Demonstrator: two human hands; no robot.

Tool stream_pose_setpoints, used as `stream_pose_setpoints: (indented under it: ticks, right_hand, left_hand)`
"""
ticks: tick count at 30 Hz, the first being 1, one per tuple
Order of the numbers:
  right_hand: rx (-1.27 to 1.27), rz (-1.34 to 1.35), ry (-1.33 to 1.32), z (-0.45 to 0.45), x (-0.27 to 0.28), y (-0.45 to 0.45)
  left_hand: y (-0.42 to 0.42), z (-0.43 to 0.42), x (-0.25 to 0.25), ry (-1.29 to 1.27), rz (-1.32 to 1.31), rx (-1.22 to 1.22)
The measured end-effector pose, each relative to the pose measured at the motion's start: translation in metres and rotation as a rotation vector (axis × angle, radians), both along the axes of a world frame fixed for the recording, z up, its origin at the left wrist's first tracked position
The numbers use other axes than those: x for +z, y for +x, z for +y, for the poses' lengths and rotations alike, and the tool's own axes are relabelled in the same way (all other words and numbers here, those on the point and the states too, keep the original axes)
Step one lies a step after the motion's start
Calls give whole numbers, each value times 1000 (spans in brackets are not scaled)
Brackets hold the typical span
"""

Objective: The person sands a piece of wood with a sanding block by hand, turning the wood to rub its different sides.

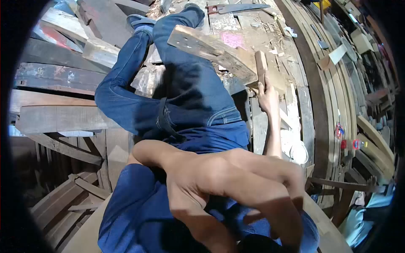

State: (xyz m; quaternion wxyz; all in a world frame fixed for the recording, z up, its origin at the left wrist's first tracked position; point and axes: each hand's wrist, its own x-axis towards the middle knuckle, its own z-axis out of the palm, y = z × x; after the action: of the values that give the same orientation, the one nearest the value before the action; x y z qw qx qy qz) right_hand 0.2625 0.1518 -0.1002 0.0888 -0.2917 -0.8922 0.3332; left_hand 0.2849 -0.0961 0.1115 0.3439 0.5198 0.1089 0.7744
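Note:
My left hand (236, 181) looms large and close to the camera, over the blue shirt. Its thumb and fingers are apart and bent downward, with nothing visible between them; some fingertips run out of view or into shadow. Further off, my right hand (268, 96) is closed around the lower end of a short, narrow wooden piece (261, 64), which points away from me. Just left of that hand, a worn wooden plank (211, 51) with small holes lies slantwise across one leg. I cannot tell whether the hand touches the plank too.
A handsaw (238, 8) lies at the far end of the plank floor (306, 114). Wood pieces are stacked on the left (63, 76) and along the right (375, 139). A clear bottle with a red cap (354, 144) lies at right, and a white cup-like object (298, 152) sits near my right forearm.

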Motion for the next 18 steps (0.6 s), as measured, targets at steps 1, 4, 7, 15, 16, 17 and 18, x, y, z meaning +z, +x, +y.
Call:
stream_pose_setpoints:
  ticks: [1,4,7,15,16,17,18]
  right_hand:
    - [-3,9,-12,0,-3,-1]
    - [1,-52,19,1,2,-1]
    - [7,32,23,1,-4,-1]
    - [9,-36,24,-4,8,0]
    - [13,-16,22,-4,7,-1]
    - [16,1,19,-3,4,0]
    - [17,20,17,-3,2,0]
  left_hand:
    - [0,3,-4,43,-24,-34]
    - [-2,6,-11,116,21,-100]
    - [1,3,-9,63,18,-131]
    - [23,-9,-7,-57,-338,-53]
    - [24,-6,-13,-25,-361,-39]
    - [24,-3,-16,-18,-371,-30]
    - [23,-2,-17,-25,-363,1]
